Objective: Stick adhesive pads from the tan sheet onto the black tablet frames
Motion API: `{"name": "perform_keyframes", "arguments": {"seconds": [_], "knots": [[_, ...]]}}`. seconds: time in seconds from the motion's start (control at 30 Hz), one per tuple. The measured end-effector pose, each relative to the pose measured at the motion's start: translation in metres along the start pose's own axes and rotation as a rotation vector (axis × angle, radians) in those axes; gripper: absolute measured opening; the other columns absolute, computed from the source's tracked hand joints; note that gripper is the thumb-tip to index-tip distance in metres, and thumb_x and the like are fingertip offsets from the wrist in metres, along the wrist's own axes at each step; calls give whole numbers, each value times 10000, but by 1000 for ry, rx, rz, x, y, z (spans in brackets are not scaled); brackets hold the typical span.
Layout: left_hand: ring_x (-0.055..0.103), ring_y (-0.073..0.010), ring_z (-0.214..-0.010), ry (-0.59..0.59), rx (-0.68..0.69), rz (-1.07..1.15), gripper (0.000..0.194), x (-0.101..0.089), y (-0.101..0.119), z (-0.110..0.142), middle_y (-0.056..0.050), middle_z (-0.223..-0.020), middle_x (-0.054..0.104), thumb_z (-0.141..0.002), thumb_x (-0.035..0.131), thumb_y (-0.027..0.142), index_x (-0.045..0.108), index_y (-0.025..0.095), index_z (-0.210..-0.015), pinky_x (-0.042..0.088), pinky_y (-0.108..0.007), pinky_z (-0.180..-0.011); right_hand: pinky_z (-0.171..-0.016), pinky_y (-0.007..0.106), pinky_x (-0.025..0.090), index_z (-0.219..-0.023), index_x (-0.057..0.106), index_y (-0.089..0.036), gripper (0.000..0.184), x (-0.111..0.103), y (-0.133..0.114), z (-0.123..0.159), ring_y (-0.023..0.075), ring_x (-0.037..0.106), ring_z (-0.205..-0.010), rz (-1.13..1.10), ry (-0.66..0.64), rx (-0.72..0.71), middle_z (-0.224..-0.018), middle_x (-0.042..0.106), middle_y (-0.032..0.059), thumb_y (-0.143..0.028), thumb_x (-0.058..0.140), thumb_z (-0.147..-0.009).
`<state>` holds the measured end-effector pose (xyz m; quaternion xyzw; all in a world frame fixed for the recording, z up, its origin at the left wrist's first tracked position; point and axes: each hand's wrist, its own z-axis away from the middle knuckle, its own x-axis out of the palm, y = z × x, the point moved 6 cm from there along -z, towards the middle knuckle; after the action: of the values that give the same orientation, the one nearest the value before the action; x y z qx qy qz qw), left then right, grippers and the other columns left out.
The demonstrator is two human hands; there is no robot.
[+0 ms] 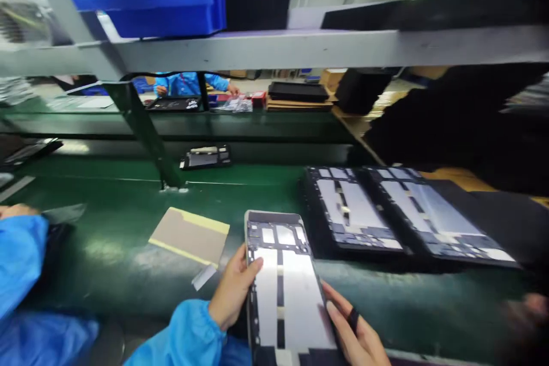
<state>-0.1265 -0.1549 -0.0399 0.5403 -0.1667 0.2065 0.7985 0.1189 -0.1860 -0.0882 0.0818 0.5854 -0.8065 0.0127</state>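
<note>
A tablet without its back cover is held up in front of me, its silver battery panels and dark inner parts facing upward. My left hand grips its left edge, with the thumb on top near the upper battery area. On the opposite edge, my right hand holds it with the fingers along the side; a dark band is around one finger. The tablet's lower end runs out of the picture. A grey-brown sheet with yellow edges lies on the green bench left of my left hand, with a small clear strip below it.
Two stacks of similar open tablets, a nearer stack and a farther one, stand on the right. Another open unit lies behind. A grey shelf beam carries a blue bin. Co-workers' blue sleeves show left and beyond.
</note>
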Motion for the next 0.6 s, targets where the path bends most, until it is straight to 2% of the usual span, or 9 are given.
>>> {"name": "perform_keyframes", "arguments": {"seconds": [0.07, 0.13, 0.23, 0.33, 0.4, 0.47, 0.53, 0.6], "knots": [[561, -324, -1318, 174, 72, -64, 602, -23, -20, -14, -130, -1346, 650, -786, 792, 450, 615, 224, -1314, 410, -456, -1138, -901, 369, 592, -1179, 749, -193, 671, 9, 9, -10, 343, 677, -1147, 54, 16, 82, -1243, 747, 91, -674, 726, -711], [454, -311, -1411, 330, 149, -206, 526, -41, -27, -31, -133, -1386, 605, -813, 754, 451, 641, 223, -1273, 301, -439, -1210, -891, 373, 594, -1207, 733, -160, 736, 18, 16, -23, 351, 684, -1122, 86, 38, 125, -1212, 758, 102, -693, 706, -700], [384, -296, -1440, 413, 233, -342, 441, -49, -24, -55, -139, -1415, 545, -851, 696, 447, 658, 215, -1224, 187, -428, -1253, -926, 384, 569, -1179, 739, -161, 683, 31, 14, -42, 337, 679, -1097, 210, 89, 2, -1165, 761, 101, -665, 673, -723], [312, -292, -1472, 427, 284, -380, 446, -45, -16, -56, -129, -1509, 449, -876, 659, 441, 638, 225, -1265, 153, -438, -1261, -935, 414, 546, -1059, 763, -164, 608, 38, 4, -53, 343, 641, -1119, 345, 142, -184, -1160, 708, 124, -660, 631, -733], [276, -295, -1496, 375, 334, -461, 495, -38, -9, -38, -113, -1582, 370, -900, 627, 437, 592, 239, -1353, 182, -460, -1256, -882, 430, 546, -1054, 751, -160, 588, 37, -6, -54, 346, 629, -1093, 421, 177, -242, -1156, 660, 140, -651, 618, -759], [327, -304, -1481, 249, 413, -580, 496, -36, 4, -11, -99, -1599, 366, -917, 605, 432, 584, 255, -1381, 264, -475, -1231, -890, 433, 523, -1050, 736, -169, 505, 35, -25, -54, 336, 610, -1100, 437, 217, -288, -1167, 623, 140, -605, 596, -837], [495, -319, -1363, 147, 515, -695, 384, -49, 27, 14, -117, -1481, 530, -924, 595, 427, 685, 259, -1257, 371, -489, -1172, -917, 433, 503, -949, 724, -181, 434, 42, -55, -57, 325, 600, -1105, 338, 197, -367, -1172, 610, 139, -573, 542, -915], [601, -308, -1241, 189, 554, -832, 279, -85, 56, 26, -116, -1267, 691, -953, 557, 389, 748, 278, -1123, 347, -514, -1183, -878, 417, 518, -808, 691, -200, 467, 72, -92, -67, 306, 621, -1034, 202, 66, -440, -1108, 635, 132, -597, 488, -946]]}}
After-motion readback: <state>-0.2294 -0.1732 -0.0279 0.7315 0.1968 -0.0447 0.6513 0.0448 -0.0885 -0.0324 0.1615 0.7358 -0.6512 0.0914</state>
